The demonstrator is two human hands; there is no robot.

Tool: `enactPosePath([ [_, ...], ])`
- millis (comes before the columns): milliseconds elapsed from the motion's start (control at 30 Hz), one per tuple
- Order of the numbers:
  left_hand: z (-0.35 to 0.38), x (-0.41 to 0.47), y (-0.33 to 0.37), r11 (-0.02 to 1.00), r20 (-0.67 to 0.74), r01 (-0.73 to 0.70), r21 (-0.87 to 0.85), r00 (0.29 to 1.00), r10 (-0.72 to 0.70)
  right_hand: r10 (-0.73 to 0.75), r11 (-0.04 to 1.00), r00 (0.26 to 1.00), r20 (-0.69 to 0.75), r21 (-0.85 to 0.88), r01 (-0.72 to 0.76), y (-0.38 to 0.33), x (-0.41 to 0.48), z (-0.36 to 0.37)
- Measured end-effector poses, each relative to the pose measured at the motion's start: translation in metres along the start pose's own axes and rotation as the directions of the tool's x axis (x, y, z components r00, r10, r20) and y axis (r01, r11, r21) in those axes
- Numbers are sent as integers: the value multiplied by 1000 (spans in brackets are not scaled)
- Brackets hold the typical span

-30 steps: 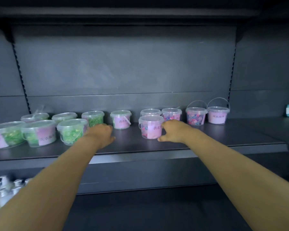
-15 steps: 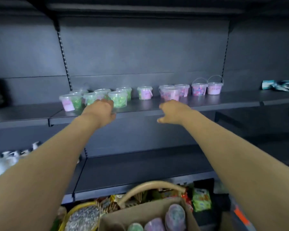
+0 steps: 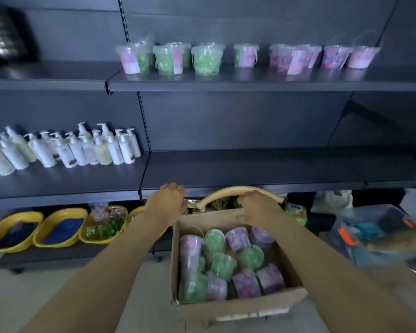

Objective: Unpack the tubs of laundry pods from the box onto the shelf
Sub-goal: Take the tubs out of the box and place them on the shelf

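Note:
An open cardboard box (image 3: 238, 308) on the floor holds several clear tubs of green and purple laundry pods (image 3: 222, 263). Several more tubs (image 3: 205, 60) stand in a row on the dark upper shelf (image 3: 226, 85), green ones left, pink ones right. My left hand (image 3: 167, 204) hovers just past the box's far left corner, fingers curled, holding nothing. My right hand (image 3: 256, 207) is over the box's far edge, fingers bent downward, empty; it overlaps a basket handle behind it.
White pump bottles (image 3: 65, 150) crowd the left of the middle shelf (image 3: 262, 171). Yellow bowls (image 3: 60, 227) line the bottom left. A wicker basket handle (image 3: 238, 192) arches behind the box. A clear bin (image 3: 370, 234) and another person's arm (image 3: 404, 239) are at right.
Both hands have dropped from the upper shelf to the box's far edge. My view has tilted down, bringing the box and lower shelves into sight.

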State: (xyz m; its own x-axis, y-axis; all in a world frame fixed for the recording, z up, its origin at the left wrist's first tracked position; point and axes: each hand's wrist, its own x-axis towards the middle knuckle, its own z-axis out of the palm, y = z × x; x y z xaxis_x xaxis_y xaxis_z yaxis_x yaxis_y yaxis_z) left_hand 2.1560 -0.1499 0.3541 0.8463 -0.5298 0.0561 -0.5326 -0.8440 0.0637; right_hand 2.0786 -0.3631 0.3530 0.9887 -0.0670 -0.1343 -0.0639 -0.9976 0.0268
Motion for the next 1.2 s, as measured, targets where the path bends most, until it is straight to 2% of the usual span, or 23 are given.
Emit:
enactPosePath([
  [167,87,0,-4,999,128,24,-47,992,-18,25,989,983,184,136,-51,7,11,89],
  [333,168,7,0,985,328,131,-116,941,-87,25,954,949,313,276,-117,28,31,161],
  [433,209,8,7,957,404,233,-174,903,-147,71,910,928,366,357,-210,37,43,197],
  [533,241,14,12,925,446,304,-230,877,-177,120,889,905,408,360,-281,42,57,235],
  [600,260,18,14,885,484,374,-277,850,-207,141,863,883,447,381,-331,40,65,258],
  [700,286,23,14,760,559,532,-373,782,-273,174,818,855,489,411,-402,33,77,296],
  [800,309,26,10,727,591,576,-374,752,-292,220,763,844,489,453,-461,24,89,330],
  [933,331,38,1,754,575,541,-373,772,-269,354,616,784,510,504,-606,11,103,363],
  [1000,341,47,-4,735,566,546,-401,779,-270,447,458,719,533,554,-695,1,111,375],
  [1067,350,54,-8,676,584,600,-428,755,-300,516,284,627,584,574,-768,-9,119,385],
  [1200,374,61,-15,610,646,654,-447,708,-286,564,110,504,654,546,-831,-24,133,411],
])
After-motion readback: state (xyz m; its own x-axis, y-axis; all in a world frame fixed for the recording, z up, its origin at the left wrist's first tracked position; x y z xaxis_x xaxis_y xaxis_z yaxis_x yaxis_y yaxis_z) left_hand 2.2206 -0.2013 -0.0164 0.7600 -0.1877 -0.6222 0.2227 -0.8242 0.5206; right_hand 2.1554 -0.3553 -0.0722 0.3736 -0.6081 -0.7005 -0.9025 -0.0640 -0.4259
